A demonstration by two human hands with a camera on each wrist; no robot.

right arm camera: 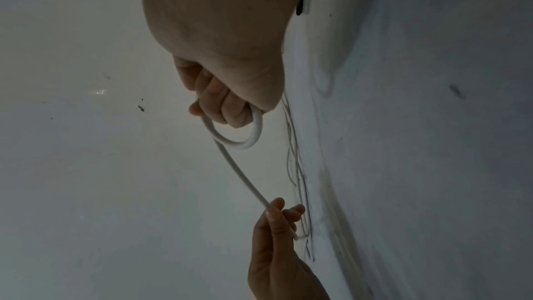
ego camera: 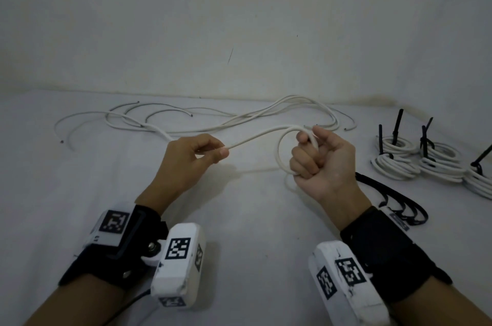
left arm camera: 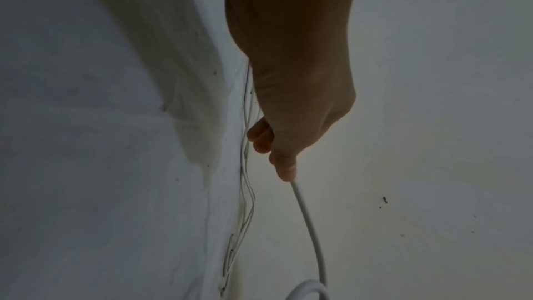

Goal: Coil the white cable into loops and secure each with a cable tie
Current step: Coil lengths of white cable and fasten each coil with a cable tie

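Beside tied coils (ego camera: 396, 157), spare ties (ego camera: 399, 208)

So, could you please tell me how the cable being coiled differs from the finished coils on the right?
The cable in hand forms one open loop, held by the right hand and fed by the left hand; the finished coils are wound in many turns. The coils carry black cable ties and rest on the table; the held cable has none. Both are white.

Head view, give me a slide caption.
Right hand holds a loop of thin white cable; left hand pinches it.
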